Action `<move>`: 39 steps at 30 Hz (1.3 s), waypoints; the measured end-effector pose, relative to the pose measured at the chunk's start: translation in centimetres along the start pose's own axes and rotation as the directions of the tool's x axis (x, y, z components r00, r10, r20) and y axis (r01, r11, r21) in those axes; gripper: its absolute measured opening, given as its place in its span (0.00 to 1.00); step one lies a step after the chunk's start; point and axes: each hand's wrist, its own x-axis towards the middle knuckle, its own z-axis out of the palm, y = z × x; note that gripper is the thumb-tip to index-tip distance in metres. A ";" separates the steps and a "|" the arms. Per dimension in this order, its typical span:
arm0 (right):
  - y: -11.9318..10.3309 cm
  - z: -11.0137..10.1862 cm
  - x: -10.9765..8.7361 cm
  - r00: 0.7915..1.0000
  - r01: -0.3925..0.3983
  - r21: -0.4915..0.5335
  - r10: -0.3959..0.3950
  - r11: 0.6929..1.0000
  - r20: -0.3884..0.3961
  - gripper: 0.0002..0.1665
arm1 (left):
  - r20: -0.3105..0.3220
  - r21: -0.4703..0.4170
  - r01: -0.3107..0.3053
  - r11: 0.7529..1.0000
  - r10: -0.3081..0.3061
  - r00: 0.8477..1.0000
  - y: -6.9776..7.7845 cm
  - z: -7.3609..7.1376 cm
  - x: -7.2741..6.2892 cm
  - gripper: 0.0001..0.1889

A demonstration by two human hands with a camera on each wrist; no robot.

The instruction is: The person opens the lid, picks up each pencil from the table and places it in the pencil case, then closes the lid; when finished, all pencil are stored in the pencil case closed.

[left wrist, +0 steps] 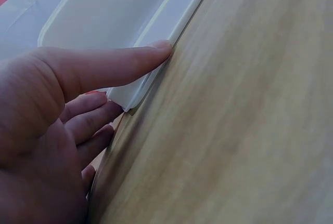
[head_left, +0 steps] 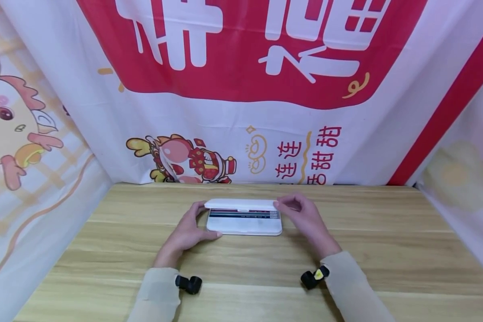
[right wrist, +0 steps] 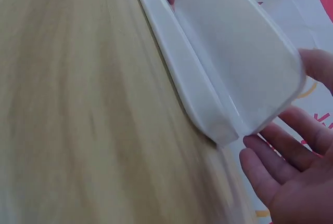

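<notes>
A white pencil case (head_left: 241, 226) lies on the wooden table, its lid (head_left: 233, 204) raised at the back. Several dark pencils (head_left: 229, 214) lie side by side inside, as the head view shows. My left hand (head_left: 188, 230) holds the case's left end, with the thumb along the front edge and the fingers round the far side. At the right end, my right hand (head_left: 306, 219) holds the corner of the raised lid. In the right wrist view, the thumb lies by the lid's upper edge and the fingers (right wrist: 294, 146) are behind its corner.
The wooden table (head_left: 241, 277) extends to a printed cloth (head_left: 241, 120) hanging along its back edge. More cloth hangs at the left and right sides. Small black cameras (head_left: 193, 285) are strapped to both wrists over pale sleeves (head_left: 154, 295).
</notes>
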 end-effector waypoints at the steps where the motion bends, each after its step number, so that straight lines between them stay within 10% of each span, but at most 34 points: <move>1: 0.1 -0.1 -0.2 1.000 0.019 -0.011 -0.019 1.000 0.024 0.30 | 0.002 -0.006 -0.002 1.000 0.002 1.000 0.0 -0.1 0.0 0.53; 13: 0.5 0.2 -0.7 0.969 0.212 -0.270 -0.167 0.939 0.181 0.42 | 0.036 0.035 -0.027 0.999 0.026 0.999 -0.4 -0.3 0.0 0.55; 39: 0.4 0.7 -0.8 0.967 0.237 -0.349 -0.183 0.907 0.179 0.41 | 0.020 0.062 0.002 0.998 -0.003 1.000 0.4 -0.1 0.2 0.45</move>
